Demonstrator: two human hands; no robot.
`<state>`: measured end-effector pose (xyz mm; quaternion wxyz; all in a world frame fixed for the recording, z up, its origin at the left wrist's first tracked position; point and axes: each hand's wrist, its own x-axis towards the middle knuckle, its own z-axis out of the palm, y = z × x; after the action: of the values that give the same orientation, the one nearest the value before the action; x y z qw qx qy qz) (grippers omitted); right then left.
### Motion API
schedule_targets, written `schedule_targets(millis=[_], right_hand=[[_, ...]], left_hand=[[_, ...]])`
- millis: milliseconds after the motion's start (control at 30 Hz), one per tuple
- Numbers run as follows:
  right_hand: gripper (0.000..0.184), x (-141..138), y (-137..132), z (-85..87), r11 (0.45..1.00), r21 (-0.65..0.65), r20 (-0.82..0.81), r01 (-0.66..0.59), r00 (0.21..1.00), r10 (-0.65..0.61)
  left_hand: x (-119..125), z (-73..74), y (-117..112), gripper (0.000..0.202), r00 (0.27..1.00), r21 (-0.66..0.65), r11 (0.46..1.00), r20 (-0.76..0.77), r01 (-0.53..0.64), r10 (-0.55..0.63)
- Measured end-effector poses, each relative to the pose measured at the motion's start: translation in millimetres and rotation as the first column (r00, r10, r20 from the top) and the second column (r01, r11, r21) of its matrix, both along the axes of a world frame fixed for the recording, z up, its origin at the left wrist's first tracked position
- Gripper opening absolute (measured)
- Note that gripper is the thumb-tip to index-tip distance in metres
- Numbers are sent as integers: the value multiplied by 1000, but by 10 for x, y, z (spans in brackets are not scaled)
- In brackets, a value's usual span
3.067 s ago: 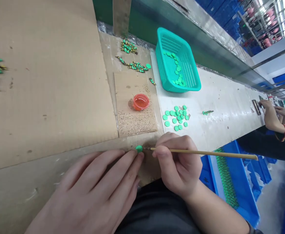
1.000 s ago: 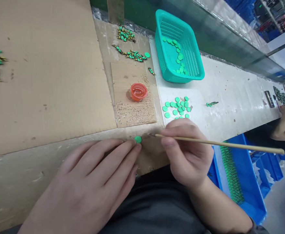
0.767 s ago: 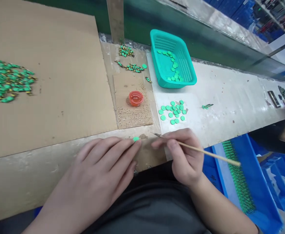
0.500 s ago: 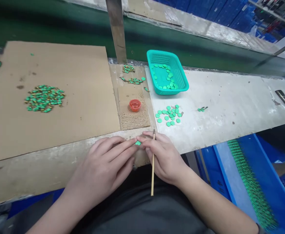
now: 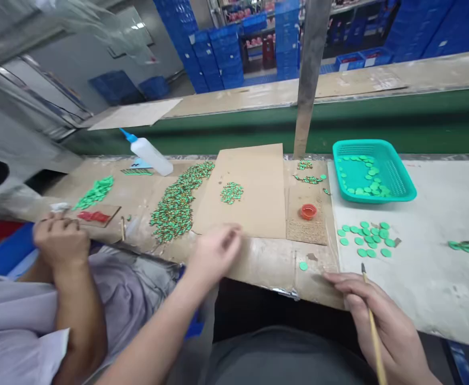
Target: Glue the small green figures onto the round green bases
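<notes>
My right hand holds a thin paintbrush with a wooden handle, its dark tip pointing away from me. The fingertips rest by the table edge, near a single green button-like disc lying flat. Over the front edge of the cardboard sheet is my left hand, fingers curled in a pinch and smeared by motion; whatever may be in them cannot be made out. Beyond it on the cardboard lies a small pile of green and gold pieces.
A red cup stands on a small board. To the right are loose green discs and a teal basket holding more. On the left are a larger pile of pieces, a glue-type bottle and a co-worker's hands.
My hands have come apart: the left moved left to the cardboard, the right moved right with the paintbrush. A green disc now lies on the table edge. The view has swung left.
</notes>
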<state>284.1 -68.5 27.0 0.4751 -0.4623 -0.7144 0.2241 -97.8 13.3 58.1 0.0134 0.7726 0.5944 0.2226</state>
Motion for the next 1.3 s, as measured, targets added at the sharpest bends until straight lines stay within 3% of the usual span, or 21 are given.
schedule_targets(millis=[67,133,200,267,433,567,733,867,1300], right_hand=[[25,77,-36,-42,998,-65,-17,0,1000,-1],[28,121,-47,-71,993,-120,-40,-3,999,-2],[29,126,-33,-72,989,-150,-62,-10,998,1],[33,102,-10,-41,983,-184,-74,-4,997,-10],[47,36,-18,71,964,-263,-121,48,989,-82],[44,27,-58,102,964,-247,-125,100,983,-134],[40,53,-64,99,971,-213,-95,113,986,-136],[32,99,-35,66,981,-189,-65,45,996,-58],[25,133,-12,37,992,-126,-43,-19,999,14]], left_hand=[[-556,163,258,30,968,-15,969,-54,-248,246],[-1025,315,577,33,915,-55,918,-125,-393,384],[-1323,419,882,36,891,-121,894,-207,-432,403],[-1454,461,1115,37,891,-187,890,-282,-416,357],[-1510,402,1364,37,900,-306,888,-379,-343,217],[-1644,376,1426,39,907,-356,880,-385,-315,169],[-1810,336,1536,41,911,-404,852,-369,-334,182],[-1842,296,1584,39,919,-426,839,-342,-340,198],[-1692,344,1564,38,941,-472,814,-181,-340,288]])
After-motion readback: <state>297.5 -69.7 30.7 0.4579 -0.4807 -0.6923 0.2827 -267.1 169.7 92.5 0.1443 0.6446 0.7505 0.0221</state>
